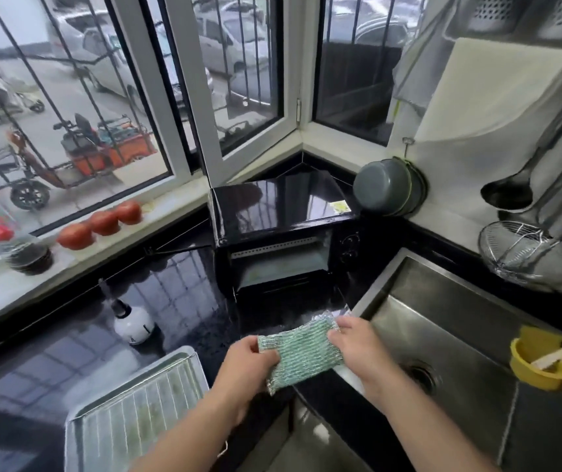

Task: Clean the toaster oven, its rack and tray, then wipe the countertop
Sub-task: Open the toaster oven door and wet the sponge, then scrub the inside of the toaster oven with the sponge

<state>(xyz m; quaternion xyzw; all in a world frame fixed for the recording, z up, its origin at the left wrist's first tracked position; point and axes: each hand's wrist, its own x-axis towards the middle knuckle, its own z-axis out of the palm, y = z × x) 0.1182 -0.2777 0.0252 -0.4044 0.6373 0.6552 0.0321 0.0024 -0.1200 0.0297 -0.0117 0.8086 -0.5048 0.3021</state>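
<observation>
A black toaster oven [283, 206] stands in the counter's corner with its door folded down and its cavity showing. In front of it I hold a green-and-silver scouring cloth [301, 352] stretched between both hands. My left hand [245, 367] pinches its left edge and my right hand [354, 349] grips its right edge, above the counter's front edge beside the sink. The metal tray [184, 366] lies at the lower left on the black countertop [184, 301], with the wire rack [136, 413] resting in it.
A steel sink [470, 321] fills the right, holding a yellow cup with a brush [545, 364]. A white spray bottle [131, 323] stands left of my hands. Tomatoes [102, 221] line the window sill. A wire strainer [517, 253] and pots [388, 190] sit at the back right.
</observation>
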